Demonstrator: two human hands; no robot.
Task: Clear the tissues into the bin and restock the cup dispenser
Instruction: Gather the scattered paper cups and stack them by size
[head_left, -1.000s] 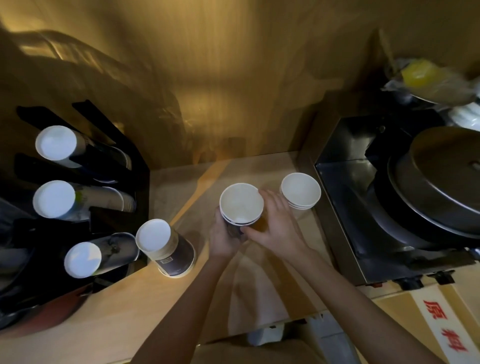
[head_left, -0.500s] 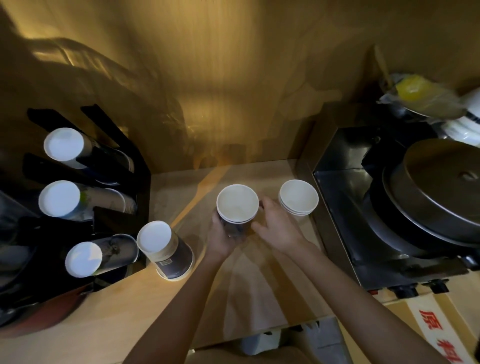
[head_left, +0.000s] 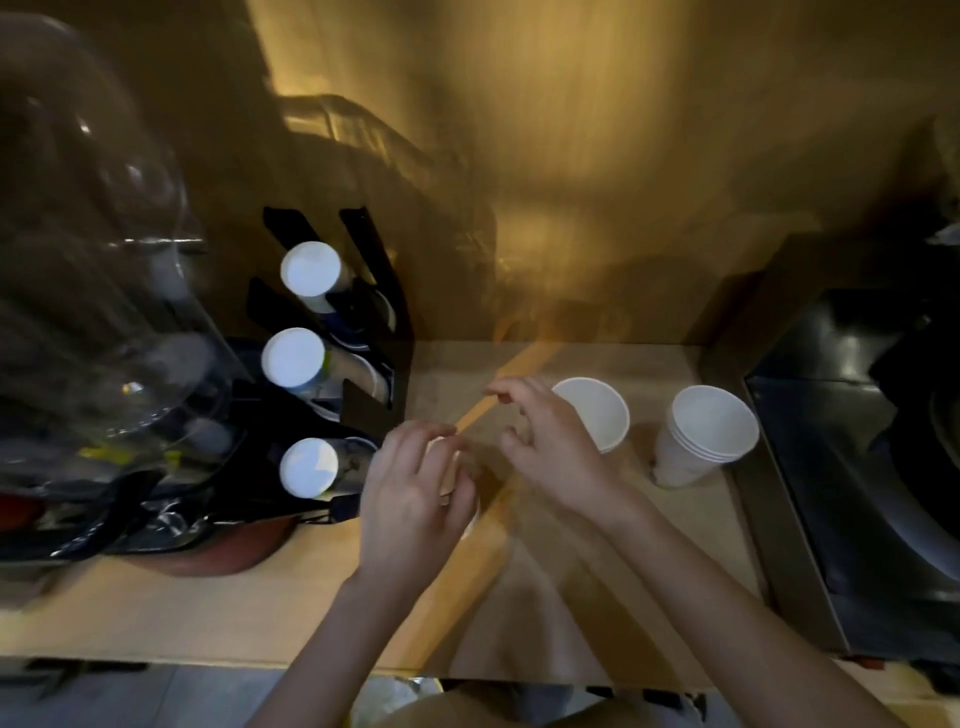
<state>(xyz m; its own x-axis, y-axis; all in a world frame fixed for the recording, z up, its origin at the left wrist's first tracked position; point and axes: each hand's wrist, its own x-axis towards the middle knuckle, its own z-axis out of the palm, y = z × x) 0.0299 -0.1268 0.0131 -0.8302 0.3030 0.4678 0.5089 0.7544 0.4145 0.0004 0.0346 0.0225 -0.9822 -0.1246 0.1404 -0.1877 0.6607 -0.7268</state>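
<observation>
A black cup dispenser (head_left: 374, 405) stands at the left with three sideways cup stacks, white bottoms facing me (head_left: 310, 270) (head_left: 292, 358) (head_left: 308, 466). My left hand (head_left: 415, 499) curls over an upside-down dark cup stack (head_left: 448, 465) just right of the dispenser; the hand hides most of it. My right hand (head_left: 550, 447) hovers with fingers apart beside an upright white cup stack (head_left: 597, 410), not gripping it. A second white cup stack (head_left: 701, 439) leans further right. No tissues or bin show.
A wooden counter (head_left: 208, 613) carries everything, its front edge near me. A dark steel appliance (head_left: 841, 467) blocks the right side. Clear plastic containers and clutter (head_left: 104, 291) crowd the left. A wood wall closes the back.
Both hands let go of the white cup stack and moved left. My left hand now covers the upside-down dark stack. The view has swung left.
</observation>
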